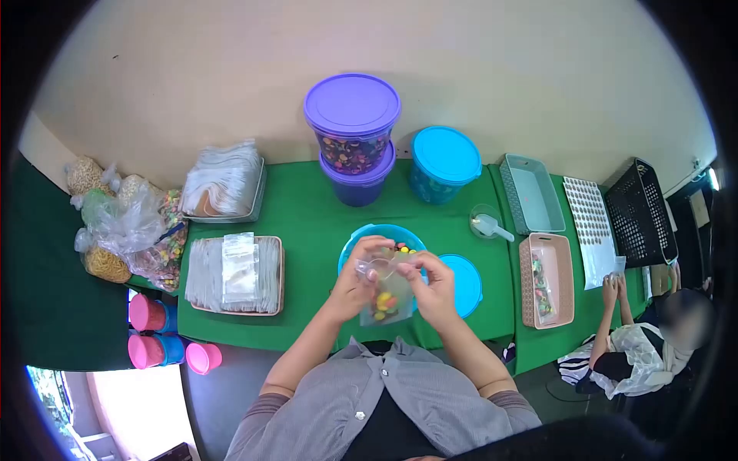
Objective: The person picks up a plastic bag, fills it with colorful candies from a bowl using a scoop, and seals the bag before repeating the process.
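Both my hands hold a small clear plastic bag (387,301) with several coloured candies in its bottom. My left hand (360,270) pinches the bag's top left edge, and my right hand (432,286) grips the top right edge. The bag hangs over the near rim of an open blue tub (361,237) of coloured candies on the green table (307,223). The tub's blue lid (467,283) lies flat just right of my right hand.
Two stacked purple-lidded tubs (353,134) and a blue-lidded tub (443,164) stand behind. Trays of clear bags (237,275) (225,183) lie left, a pink basket (546,278) holding filled bags and a grey basket (532,192) right. Another person (638,346) sits far right.
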